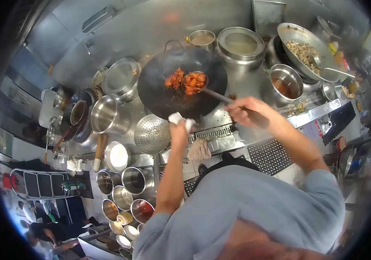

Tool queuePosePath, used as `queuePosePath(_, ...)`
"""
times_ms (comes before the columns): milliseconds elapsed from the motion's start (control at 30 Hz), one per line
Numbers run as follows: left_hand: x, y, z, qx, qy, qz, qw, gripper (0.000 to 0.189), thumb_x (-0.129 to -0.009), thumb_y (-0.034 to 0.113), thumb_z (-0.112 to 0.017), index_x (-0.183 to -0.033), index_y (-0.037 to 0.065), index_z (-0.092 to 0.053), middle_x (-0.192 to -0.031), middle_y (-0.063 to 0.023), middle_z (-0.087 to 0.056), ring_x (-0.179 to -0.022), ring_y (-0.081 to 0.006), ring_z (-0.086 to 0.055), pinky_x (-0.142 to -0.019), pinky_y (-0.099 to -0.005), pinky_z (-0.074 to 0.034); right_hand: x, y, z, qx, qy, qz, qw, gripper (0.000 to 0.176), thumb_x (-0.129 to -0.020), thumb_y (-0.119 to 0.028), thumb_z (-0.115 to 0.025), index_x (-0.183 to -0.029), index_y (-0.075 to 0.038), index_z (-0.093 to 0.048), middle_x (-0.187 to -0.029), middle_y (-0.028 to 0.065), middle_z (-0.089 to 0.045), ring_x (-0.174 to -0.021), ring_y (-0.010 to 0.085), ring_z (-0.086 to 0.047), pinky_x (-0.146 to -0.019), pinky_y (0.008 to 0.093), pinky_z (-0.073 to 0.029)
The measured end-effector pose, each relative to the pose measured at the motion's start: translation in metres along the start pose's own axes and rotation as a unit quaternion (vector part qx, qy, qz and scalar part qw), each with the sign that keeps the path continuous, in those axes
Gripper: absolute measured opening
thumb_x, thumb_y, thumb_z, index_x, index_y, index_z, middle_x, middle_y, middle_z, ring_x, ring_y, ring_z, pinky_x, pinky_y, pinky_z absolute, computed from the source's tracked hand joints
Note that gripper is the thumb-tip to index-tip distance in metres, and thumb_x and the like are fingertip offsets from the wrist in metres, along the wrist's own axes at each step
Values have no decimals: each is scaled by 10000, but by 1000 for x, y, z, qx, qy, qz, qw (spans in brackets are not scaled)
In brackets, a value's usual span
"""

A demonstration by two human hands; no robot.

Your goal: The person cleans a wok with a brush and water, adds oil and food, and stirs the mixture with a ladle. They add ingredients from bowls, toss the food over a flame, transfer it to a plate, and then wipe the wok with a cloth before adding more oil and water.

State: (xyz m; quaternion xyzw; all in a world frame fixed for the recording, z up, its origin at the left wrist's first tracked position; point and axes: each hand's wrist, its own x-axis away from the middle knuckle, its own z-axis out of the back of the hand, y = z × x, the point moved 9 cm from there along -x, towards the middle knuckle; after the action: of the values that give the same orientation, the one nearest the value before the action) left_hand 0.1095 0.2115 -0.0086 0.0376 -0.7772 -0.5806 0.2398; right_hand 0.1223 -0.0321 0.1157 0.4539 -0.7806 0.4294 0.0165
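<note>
A large black wok (157, 97) sits on the range in the middle. Reddish-orange, sauced food pieces (174, 78) lie in it. My right hand (247, 110) is closed around the handle of a long-handled ladle (216, 95). The ladle's bowl is inside the wok, heaped with the same food. At the wok's near rim, my left hand (178, 133) is closed on a folded white cloth (181, 120), pressed against the edge. A perforated metal strainer (152, 133) lies just left of that hand. Below the wok, a beige rag (199, 150) hangs on the range front.
Left of the wok stand a steel pot (109, 115) and a lidded pot (122, 78). On the right, a big pan (291, 32) holds cooked pieces, beside a pot of brown liquid (286, 84). Several sauce containers (136, 180) stand at lower left. People (49, 229) are farther off.
</note>
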Motion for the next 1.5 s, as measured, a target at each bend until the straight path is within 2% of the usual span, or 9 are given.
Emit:
queuePosePath(167,39,-38,31,-335,113,-209,912,682,-802,144,-541,-1318,-135,-193,-1207,-263,-474,-1091,-303,-499,-984,-350,-351,14,-18,-7,159,85,-94,979,163,-874,-123,-564,-965,12,-571,-647,-48,-429,-492,42,-428,-375,204,-293)
queuePosePath(400,51,-10,-21,45,-28,53,997,191,-785,80,-485,-908,-59,-530,-853,-140,-581,-699,-199,-592,-537,-281,-477,-13,16,-14,86,43,-53,994,152,-869,-107,-550,-964,9,-526,-636,-52,-406,-479,33,-396,-386,201,-292)
queuePosePath(667,80,-28,-55,270,-62,156,948,225,-892,150,-450,-1023,-29,-490,-912,-142,-570,-780,-259,-615,-517,-243,-475,-30,24,-32,-142,-8,-95,985,184,-885,-95,-497,-1018,32,-479,-622,-59,-379,-459,20,-376,-368,162,-303)
queuePosePath(767,4,-43,-52,167,-126,79,975,195,-893,112,-426,-1017,-29,-481,-881,-136,-559,-758,-247,-610,-527,-243,-488,-48,2,-24,-29,1,20,999,183,-882,-89,-500,-1016,33,-480,-620,-60,-384,-452,22,-389,-352,161,-309)
queuePosePath(833,37,55,-68,-253,-98,-190,944,176,-902,99,-401,-1007,-17,-483,-880,-143,-551,-719,-254,-604,-515,-248,-495,-44,-5,-41,-108,17,-38,993,194,-888,-95,-504,-1022,43,-481,-626,-57,-392,-467,25,-407,-343,158,-319)
queuePosePath(967,25,39,-49,-192,-83,-234,950,171,-893,98,-424,-1009,-13,-484,-878,-130,-558,-673,-231,-598,-485,-267,-502,-15,-26,-33,13,22,42,999,217,-889,-97,-505,-1054,42,-485,-641,-54,-393,-469,23,-397,-359,164,-315)
queuePosePath(1100,-3,-9,-4,35,9,31,999,198,-852,90,-459,-1012,-24,-477,-916,-128,-572,-728,-216,-615,-491,-275,-493,9,-22,-24,0,4,1,1000,224,-883,-96,-511,-1070,27,-494,-642,-53,-387,-468,24,-388,-383,167,-301)
queuePosePath(1233,27,-20,19,-221,101,-154,958,622,-803,117,-546,-1307,-92,-248,-1186,-218,-486,-1087,-280,-493,-978,-347,-350,12,-15,-2,65,34,-82,994,136,-863,-116,-569,-820,12,-550,-607,-15,-465,-464,52,-455,-373,184,-359)
queuePosePath(1500,57,-5,-9,2,60,-59,996,382,-801,96,-511,-1144,-61,-452,-1021,-176,-583,-901,-268,-593,-765,-348,-470,-4,18,-3,88,35,-76,993,201,-850,-109,-567,-1005,14,-529,-655,-34,-439,-474,67,-408,-402,205,-331)
